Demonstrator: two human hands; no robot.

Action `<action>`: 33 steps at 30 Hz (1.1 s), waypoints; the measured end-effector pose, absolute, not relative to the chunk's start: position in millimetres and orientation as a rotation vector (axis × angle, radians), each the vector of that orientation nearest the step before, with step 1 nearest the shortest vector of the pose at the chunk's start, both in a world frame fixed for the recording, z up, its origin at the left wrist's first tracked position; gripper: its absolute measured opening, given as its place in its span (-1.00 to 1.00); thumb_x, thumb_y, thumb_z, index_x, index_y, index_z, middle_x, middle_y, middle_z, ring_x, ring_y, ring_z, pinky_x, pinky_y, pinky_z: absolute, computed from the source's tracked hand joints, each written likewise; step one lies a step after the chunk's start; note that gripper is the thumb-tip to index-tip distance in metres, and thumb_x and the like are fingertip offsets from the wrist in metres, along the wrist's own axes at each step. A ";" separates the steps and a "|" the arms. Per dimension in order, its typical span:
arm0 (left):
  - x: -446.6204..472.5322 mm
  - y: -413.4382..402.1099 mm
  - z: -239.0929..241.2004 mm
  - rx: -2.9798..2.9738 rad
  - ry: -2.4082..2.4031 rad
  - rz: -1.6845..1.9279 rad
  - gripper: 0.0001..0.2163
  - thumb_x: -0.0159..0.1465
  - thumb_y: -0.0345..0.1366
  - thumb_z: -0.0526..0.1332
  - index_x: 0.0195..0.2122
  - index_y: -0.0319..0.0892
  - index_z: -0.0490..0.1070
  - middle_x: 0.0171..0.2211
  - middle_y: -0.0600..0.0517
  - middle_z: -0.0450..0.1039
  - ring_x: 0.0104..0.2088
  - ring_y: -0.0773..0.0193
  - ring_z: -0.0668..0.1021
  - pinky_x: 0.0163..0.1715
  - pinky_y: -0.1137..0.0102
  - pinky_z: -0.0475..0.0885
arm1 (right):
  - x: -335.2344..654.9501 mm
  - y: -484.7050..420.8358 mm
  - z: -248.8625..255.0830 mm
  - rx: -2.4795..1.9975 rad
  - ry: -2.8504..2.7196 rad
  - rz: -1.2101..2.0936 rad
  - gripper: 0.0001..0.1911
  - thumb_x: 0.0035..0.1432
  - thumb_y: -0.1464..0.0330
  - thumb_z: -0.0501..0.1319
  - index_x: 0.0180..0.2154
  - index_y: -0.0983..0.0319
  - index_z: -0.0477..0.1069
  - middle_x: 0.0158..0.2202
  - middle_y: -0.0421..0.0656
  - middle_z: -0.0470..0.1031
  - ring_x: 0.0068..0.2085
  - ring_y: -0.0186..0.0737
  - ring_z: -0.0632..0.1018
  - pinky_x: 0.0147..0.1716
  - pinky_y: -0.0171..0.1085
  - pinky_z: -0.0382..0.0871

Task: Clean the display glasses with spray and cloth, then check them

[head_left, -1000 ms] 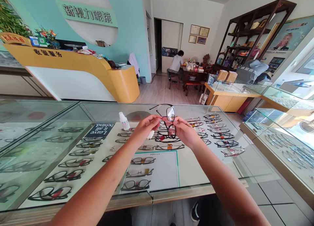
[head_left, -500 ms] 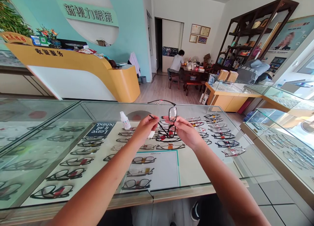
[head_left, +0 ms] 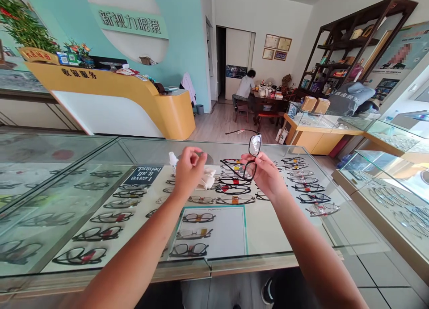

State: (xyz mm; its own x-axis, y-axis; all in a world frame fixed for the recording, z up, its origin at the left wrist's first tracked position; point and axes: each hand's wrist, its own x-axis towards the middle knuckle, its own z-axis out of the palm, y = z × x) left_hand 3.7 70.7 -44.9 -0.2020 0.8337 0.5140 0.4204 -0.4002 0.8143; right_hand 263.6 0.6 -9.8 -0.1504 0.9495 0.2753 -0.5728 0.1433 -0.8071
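Note:
My right hand [head_left: 268,175] pinches a pair of black-framed eyeglasses [head_left: 255,145] near the bridge. The glasses are turned on end above the counter, one lens over the other, with both temples unfolded and pointing left. My left hand [head_left: 190,170] is apart from the glasses, its fingers loosely curled and the thumb separate, with nothing visible in it. Just left of that hand stands a small white bottle [head_left: 173,160], partly hidden by it. A crumpled white cloth [head_left: 208,178] lies on the glass to its right, partly covered by the hand.
Under the glass top of the display case [head_left: 228,260] lie rows of eyeglasses [head_left: 97,233] and a dark blue card [head_left: 140,175]. Another glass case [head_left: 385,197] stands at the right. A yellow counter [head_left: 174,114] is farther back, and a person [head_left: 246,86] sits at a distant table.
My left hand has let go of the temple and moved left toward the bottle. My right hand has shifted slightly right with the glasses. More of the white cloth shows.

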 end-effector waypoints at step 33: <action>-4.4 98.6 -59.5 1.175 1.104 1.538 -0.62 0.07 -0.17 0.43 -0.12 -0.05 0.38 -0.17 0.02 0.46 -0.17 0.16 0.58 -0.29 0.33 0.59 | 256.2 -0.1 -15.7 -0.649 -1.074 1.248 -0.88 0.19 0.27 0.40 -0.30 0.06 0.48 -0.26 -0.20 0.70 -0.11 -0.07 0.64 0.01 -0.12 0.42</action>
State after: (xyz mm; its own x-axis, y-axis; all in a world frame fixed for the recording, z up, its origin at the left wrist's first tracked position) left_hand -4.4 98.6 -59.5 -0.1629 0.9674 0.1937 -0.1257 -0.2151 0.9685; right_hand 256.2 -0.1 -15.7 -0.0364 0.9578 0.2851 -0.4246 0.2435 -0.8720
